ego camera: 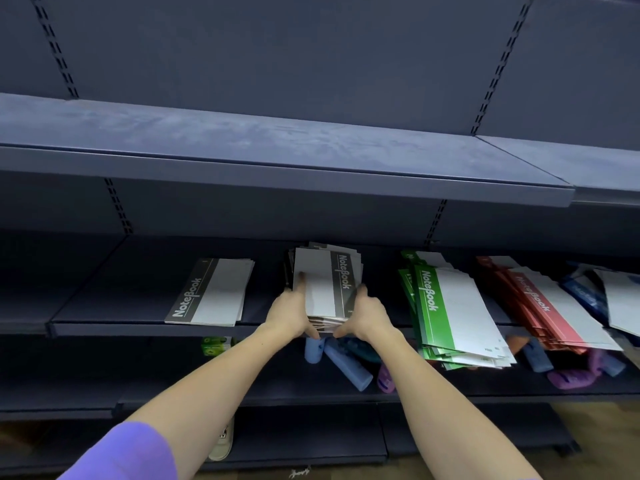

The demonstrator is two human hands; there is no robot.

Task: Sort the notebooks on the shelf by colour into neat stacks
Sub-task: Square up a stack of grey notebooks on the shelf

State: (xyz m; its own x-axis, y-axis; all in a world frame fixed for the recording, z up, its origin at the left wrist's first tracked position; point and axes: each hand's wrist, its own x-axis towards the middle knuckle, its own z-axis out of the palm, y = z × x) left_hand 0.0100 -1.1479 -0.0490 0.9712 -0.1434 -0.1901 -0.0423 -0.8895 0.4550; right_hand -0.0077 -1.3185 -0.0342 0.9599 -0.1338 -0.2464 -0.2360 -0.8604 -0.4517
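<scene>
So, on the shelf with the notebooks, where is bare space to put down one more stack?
Bare shelf lies left of the black notebook, and a narrower strip between it and the black stack gripped by the left hand and right hand. Rightward it is crowded: the green stack, red stack and blue notebooks overlap.

Short purple sleeve (128, 452), apparently plain; forearms bare.

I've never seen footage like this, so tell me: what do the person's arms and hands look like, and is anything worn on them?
Both are bare human arms. The left hand and right hand wear no gloves, and no rings or watch show. The fingers are bare too. A short purple sleeve covers the left upper arm; the right arm shows no sleeve in this view.
</scene>
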